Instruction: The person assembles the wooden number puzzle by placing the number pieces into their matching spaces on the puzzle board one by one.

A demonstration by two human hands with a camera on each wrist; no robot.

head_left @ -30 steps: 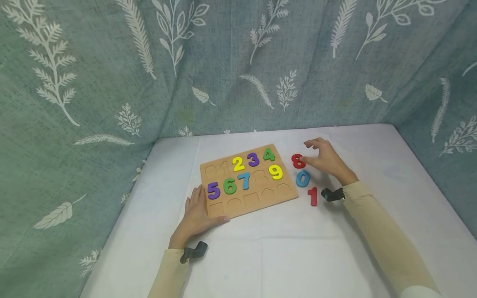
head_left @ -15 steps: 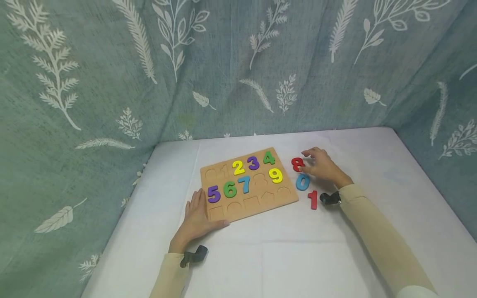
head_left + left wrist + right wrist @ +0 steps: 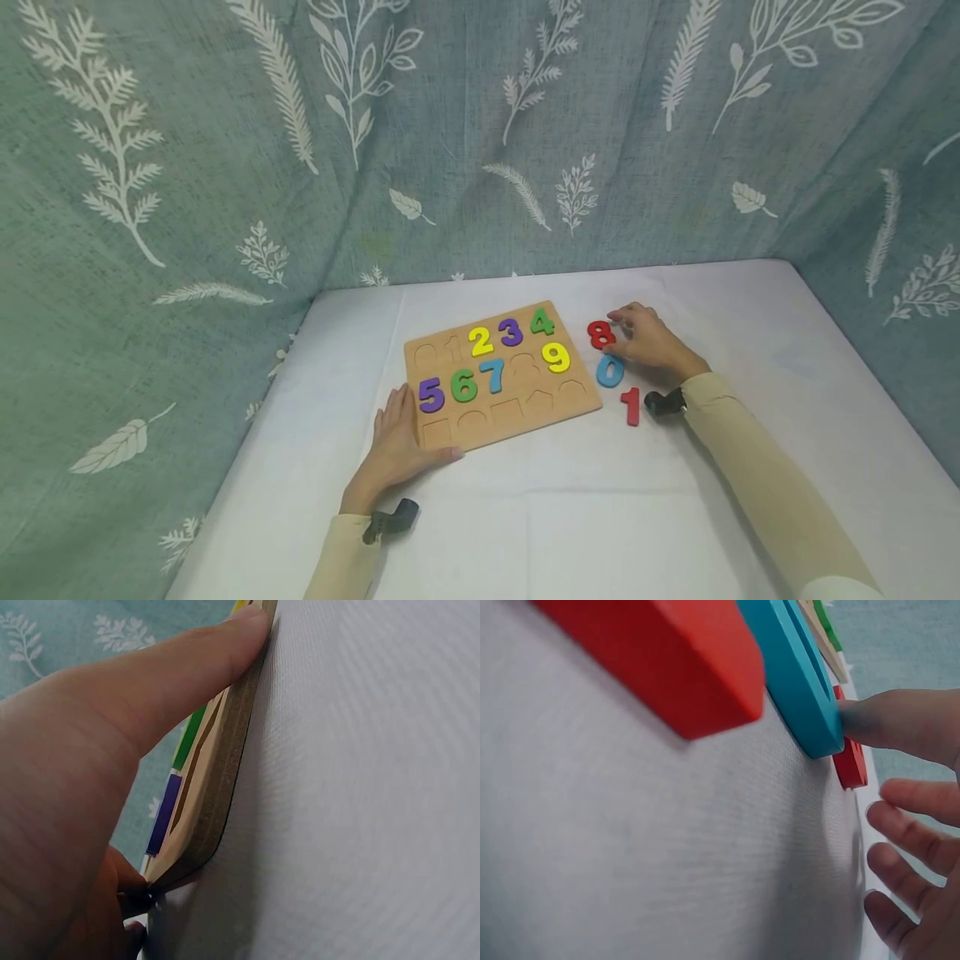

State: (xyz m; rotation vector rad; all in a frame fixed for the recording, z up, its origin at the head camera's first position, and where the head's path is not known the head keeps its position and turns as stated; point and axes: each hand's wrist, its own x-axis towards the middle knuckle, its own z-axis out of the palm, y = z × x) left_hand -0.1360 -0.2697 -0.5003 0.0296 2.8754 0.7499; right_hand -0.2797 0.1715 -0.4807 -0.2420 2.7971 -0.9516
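- Left hand [image 3: 393, 433]: straight fingers, spread thumb against a rectangular tan wooden board [image 3: 517, 390].
- Its recesses: multicoloured numerals 2–7, 9 [image 3: 492, 365].
- Beside it on the bench [image 3: 540, 533]: solid red 8 [image 3: 601, 335], blue 0 [image 3: 602, 373], red 1 [image 3: 633, 408].
- Right hand [image 3: 651, 337]: parted fingers at the 8, grip unclear.

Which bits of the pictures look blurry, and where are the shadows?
Head view: mostly even light, with a soft shadow on the white cloth beside the right sleeve; left wrist view: a dark, soft-edged shadow by the board; right wrist view: the red 1 looks huge and soft, probably from being so close, and grey shadow lies near the right hand.
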